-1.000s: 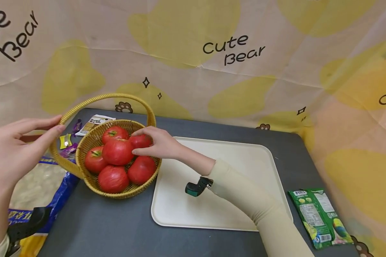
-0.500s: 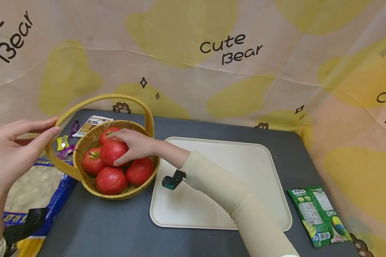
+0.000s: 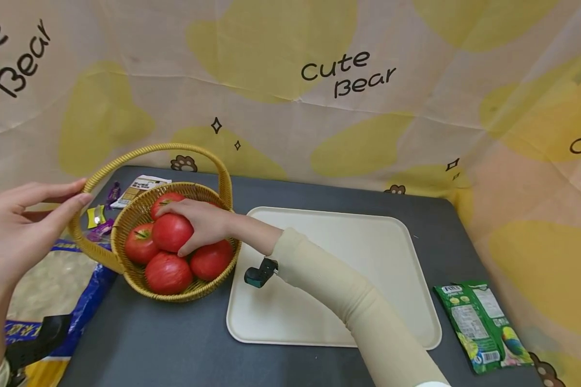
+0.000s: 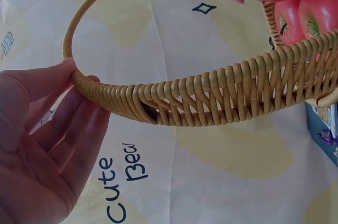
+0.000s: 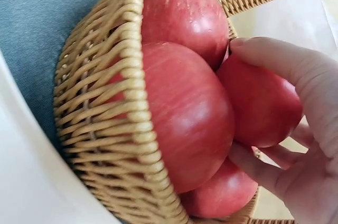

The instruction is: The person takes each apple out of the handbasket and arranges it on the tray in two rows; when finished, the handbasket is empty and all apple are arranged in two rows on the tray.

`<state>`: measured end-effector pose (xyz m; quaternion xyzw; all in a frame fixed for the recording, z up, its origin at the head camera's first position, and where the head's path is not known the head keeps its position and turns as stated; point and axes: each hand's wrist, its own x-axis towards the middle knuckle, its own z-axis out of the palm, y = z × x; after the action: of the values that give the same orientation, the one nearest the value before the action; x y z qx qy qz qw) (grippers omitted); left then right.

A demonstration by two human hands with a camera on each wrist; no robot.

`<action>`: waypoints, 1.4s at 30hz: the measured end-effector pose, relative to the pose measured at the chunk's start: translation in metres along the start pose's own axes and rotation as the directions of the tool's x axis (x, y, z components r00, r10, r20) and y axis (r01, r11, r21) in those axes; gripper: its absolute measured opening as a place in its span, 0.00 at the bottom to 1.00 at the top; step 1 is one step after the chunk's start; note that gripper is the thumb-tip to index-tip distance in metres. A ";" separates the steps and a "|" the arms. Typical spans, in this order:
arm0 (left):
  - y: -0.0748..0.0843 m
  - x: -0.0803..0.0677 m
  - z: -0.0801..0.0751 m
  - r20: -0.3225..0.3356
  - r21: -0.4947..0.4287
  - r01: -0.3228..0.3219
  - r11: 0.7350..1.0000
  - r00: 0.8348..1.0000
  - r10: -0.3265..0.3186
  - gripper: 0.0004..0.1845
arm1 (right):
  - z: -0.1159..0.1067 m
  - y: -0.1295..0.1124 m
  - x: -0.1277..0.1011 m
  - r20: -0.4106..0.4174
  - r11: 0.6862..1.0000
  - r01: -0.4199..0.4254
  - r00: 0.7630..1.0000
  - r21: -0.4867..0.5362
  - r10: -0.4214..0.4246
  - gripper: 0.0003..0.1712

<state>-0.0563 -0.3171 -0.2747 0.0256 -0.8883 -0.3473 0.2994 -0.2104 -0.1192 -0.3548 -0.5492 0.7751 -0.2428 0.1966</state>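
Since a second before, the right hand had slid from the far apples toward the left of the frame and settled over the top apple in the basket, which sat left of centre on the dark table. Its fingers were curled round that apple, thumb below and fingertips over the crown in the right-wrist view, so the grasp looked closed, though the fruit was not lifted and sat pressed against the other apples around it. The left hand, at the left edge of the frame, had barely shifted; thumb and fingers pinched lightly on the woven handle, steadying the basket rather than carrying it. A cream tray lay just right of the basket, bare, with a green packet at lower right and small wrappers behind the basket. I judged this to be the gripping step of taking an apple out. The next move would call for a straight lift clear of the rim and under the handle's arch, with the left hand holding the basket down so it did not tip.
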 end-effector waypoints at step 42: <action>0.006 -0.003 0.002 -0.048 -0.028 0.028 0.999 0.998 -0.029 0.15 | 0.046 0.114 -0.128 -0.356 0.696 -0.279 0.701 0.661 0.619 0.44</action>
<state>-0.0540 -0.3109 -0.2736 0.0425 -0.8755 -0.3631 0.3161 -0.2295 0.0266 -0.4548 -0.1532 0.8044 -0.5480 0.1709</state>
